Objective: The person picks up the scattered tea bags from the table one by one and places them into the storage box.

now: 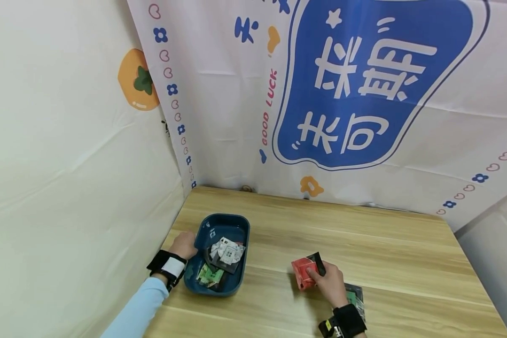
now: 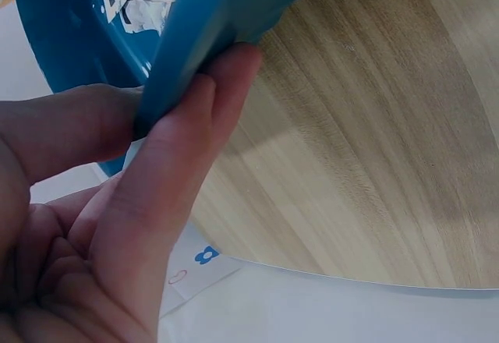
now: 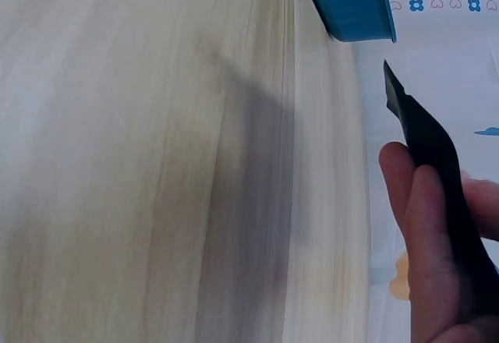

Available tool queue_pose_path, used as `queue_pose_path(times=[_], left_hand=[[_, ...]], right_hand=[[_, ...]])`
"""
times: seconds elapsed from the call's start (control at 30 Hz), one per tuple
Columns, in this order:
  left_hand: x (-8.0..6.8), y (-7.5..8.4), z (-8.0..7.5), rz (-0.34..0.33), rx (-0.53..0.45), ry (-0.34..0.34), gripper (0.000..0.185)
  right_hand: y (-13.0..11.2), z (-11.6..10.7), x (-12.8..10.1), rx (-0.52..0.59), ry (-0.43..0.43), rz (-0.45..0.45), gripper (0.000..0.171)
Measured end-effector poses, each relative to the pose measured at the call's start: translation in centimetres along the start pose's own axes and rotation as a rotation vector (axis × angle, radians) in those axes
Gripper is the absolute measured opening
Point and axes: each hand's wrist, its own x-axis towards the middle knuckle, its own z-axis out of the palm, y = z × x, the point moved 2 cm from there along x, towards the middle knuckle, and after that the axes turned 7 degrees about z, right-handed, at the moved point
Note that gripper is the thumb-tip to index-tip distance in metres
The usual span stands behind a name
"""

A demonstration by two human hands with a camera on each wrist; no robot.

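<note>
Red-and-black packet [image 1: 306, 272], pinched in the right hand [image 1: 331, 283], sits on the desk [image 1: 363, 244] well right of the blue tray [image 1: 202, 281]; the left hand [image 1: 184, 245] grips the tray's rim.

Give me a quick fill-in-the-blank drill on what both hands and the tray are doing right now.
1. The left hand grips the rim of the ____ tray.
2. The right hand holds a packet that is black and ____.
3. The tray stands on a ____ table.
4. Several small packets lie ____ the tray.

Missing words: blue; red; wooden; inside
</note>
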Motion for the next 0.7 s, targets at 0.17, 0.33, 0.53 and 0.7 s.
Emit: queue_pose_path(times=[0.17,0.33,0.53,0.7], left_hand=[[0.2,0.0,0.1,-0.025,-0.006,-0.011,0.009],[0.2,0.1,0.0,-0.024,-0.005,-0.008,0.009],[0.1,0.1,0.0,-0.022,0.005,-0.003,0.011],[0.0,0.1,-0.1,0.004,0.032,0.012,0.01]], right_hand=[[-0.4,0.4,0.0,0.014,-0.004,-0.014,0.018],[-0.7,0.5,-0.1,0.021,-0.005,-0.03,0.017],[-1.0,0.5,-0.1,0.023,-0.006,-0.031,0.016],[-1.4,0.6,0.0,0.043,-0.02,-0.026,0.016]])
